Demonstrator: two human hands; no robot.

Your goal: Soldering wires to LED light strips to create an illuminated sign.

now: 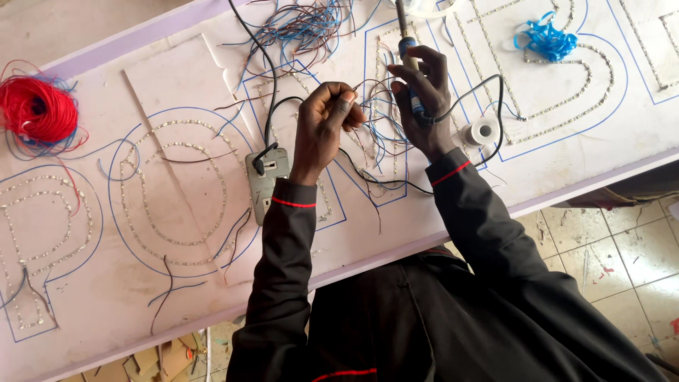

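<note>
Left hand [324,124] closed in a narrow pinch on a thin dark insulated wire [362,88], fingertips bunched at the middle of the pale pink sign board [141,297]. Right hand [422,95] wrapped around a blue-handled soldering iron [408,67], held upright with the metal tip pointing to the far edge, just right of the pinched wire. Hands near each other but apart, both over a tangle of thin blue and brown wires [304,28] spreading from the far middle of the board.

No container in sight; loose supplies only, lying straight on the board. One ball of red wire [39,110] at the far left. One bunch of bright blue plastic strip [546,41] at the far right. One small white roll of solder or tape [485,130], just right of the right wrist, kind not clear. One grey socket block [267,185] near the left forearm, with one black plug [263,157] pushed in and its black cable running to the far side.

Large blue letter outlines [113,205] drawn across the board, filled with rows of small pale LED dots [134,233]; exact count of letters cut off by the frame. Two dark sleeves with one thin red stripe [293,204] each. Tiled floor [608,247] at the near right
</note>
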